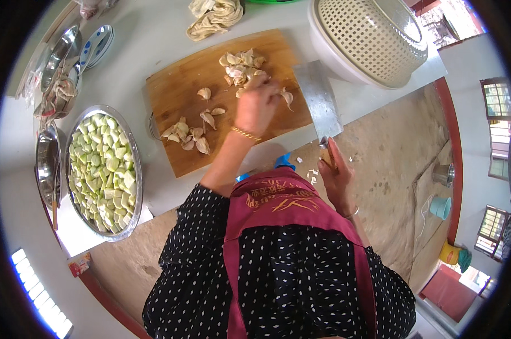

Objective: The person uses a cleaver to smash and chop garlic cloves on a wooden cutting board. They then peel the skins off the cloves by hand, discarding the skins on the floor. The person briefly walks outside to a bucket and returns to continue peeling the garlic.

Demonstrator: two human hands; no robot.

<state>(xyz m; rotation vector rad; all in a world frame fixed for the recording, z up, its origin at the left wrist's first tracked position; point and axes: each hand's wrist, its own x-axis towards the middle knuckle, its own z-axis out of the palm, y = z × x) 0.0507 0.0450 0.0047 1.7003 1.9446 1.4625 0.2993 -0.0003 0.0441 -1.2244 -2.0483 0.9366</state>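
Observation:
A wooden cutting board [234, 101] lies on the pale table. My left hand [259, 101], wearing a gold bracelet, reaches over its right part, at the near edge of a pile of garlic cloves [238, 65]; its fingers are blurred, and whether they hold a clove cannot be told. One clove [286, 97] lies just right of the hand. More garlic cloves [187, 134] lie on the board's near left part, with a few between the groups. My right hand [336, 171] is closed on the wooden handle of a cleaver [319, 99], whose broad blade rests over the board's right edge.
An oval metal tray [140, 182] of diced green vegetable stands at the left, beside a metal bowl [47, 159]. Plates with a spoon [96, 44] lie farther back. A cloth [215, 19] is behind the board. A plastic colander [365, 38] rests over a basin [323, 46] at the right.

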